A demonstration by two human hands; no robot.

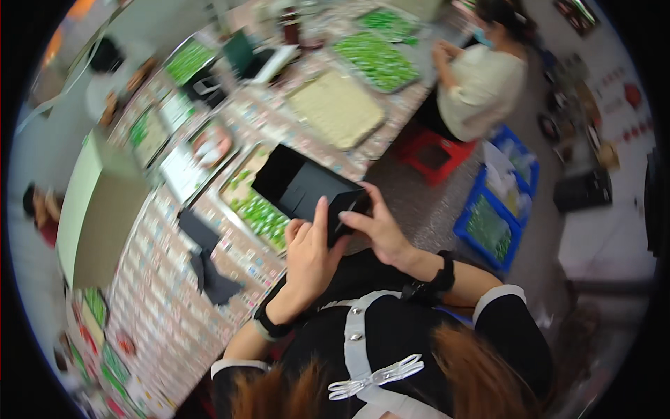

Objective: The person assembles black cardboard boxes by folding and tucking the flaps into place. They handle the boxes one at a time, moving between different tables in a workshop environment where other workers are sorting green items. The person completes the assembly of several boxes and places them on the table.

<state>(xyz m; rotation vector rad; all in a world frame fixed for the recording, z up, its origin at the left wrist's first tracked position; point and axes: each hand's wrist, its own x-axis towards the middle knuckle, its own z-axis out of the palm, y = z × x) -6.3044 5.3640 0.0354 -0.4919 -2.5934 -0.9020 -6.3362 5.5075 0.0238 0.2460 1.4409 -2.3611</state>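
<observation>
A dark, flat, phone-like object [357, 204] is held up in front of my body. My right hand [382, 234] grips it, with the thumb on its near face and the fingers behind it. My left hand [310, 253] is at its near left side, index finger straight, the other fingers curled and the thumb against its lower edge. Just beyond my hands, an open black box or folder [307, 183] lies over a tray [241, 218] of small green and white pieces. Blur hides the object's details.
A patterned table [174, 276] spreads left and ahead, holding dark cloth pieces [209, 269], a pale tray [336, 108] and trays of green pieces [377, 59]. A seated person [481, 80] is at the far right, near a red stool [434, 155] and blue crates [488, 227].
</observation>
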